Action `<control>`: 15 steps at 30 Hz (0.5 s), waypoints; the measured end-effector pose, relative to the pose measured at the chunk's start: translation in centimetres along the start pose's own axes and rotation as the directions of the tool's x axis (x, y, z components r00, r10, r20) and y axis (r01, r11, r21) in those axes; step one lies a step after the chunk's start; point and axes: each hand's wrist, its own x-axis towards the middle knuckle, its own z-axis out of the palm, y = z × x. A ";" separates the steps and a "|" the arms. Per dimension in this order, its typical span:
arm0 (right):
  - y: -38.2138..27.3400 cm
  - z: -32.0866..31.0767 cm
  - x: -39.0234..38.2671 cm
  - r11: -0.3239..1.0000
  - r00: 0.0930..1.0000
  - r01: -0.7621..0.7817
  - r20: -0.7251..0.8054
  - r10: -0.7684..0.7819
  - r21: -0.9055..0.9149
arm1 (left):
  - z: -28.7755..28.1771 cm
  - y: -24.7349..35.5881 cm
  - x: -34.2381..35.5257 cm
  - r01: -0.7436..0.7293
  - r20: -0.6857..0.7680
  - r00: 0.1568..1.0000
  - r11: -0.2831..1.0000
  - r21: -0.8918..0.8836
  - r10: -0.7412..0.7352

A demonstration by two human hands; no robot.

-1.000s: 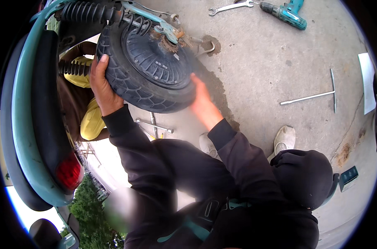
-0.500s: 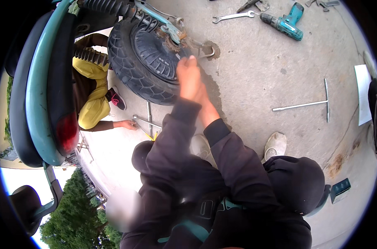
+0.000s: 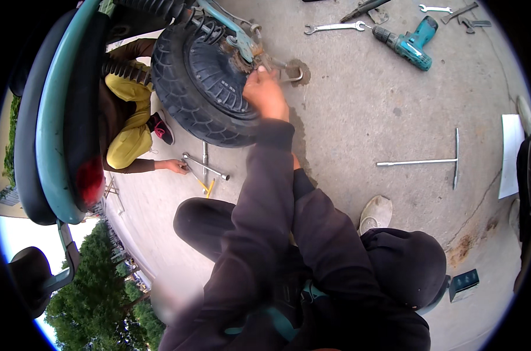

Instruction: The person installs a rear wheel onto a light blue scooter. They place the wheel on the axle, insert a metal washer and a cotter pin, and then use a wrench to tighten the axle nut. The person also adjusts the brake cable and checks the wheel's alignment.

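My left hand [image 3: 266,93] reaches to the hub of the black scooter wheel [image 3: 183,93], its fingers pinched at the rusty axle fitting [image 3: 249,58] below the teal swingarm [image 3: 237,30]; what they hold is too small to make out. My right hand [image 3: 296,161] is mostly hidden behind my left forearm, with only a bit of skin above the cuff showing. A curved metal piece [image 3: 295,77] lies beside the wheel on a damp patch of concrete.
Scooter bodywork [image 3: 55,117] runs down the left. A co-worker [image 3: 128,146] in yellow trousers crouches there, hand [image 3: 178,166] by socket wrenches [image 3: 221,174]. A drill [image 3: 414,50], spanners [image 3: 335,27], a T-wrench [image 3: 417,161], a white sheet [image 3: 511,155] and a phone-like object [image 3: 464,281] lie rightward.
My left hand left the tyre's left side and crossed to the hub. My right hand moved off the tyre's right edge, down behind my left forearm. The co-worker's hand came into view.
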 end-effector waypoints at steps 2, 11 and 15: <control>-0.1 -0.1 -0.1 1.000 1.000 -0.015 -0.011 0.016 0.023 | 0.5 0.6 -0.6 -0.063 -0.039 0.997 0.997 0.042 0.064; -0.5 0.4 0.1 0.993 0.998 -0.058 -0.027 0.061 0.102 | -0.4 2.3 -0.6 -0.096 -0.058 0.992 0.979 0.181 0.108; -1.2 -0.3 0.9 0.993 0.997 -0.057 -0.040 0.061 0.108 | 0.2 2.1 -0.1 -0.119 -0.022 0.992 0.979 0.167 0.125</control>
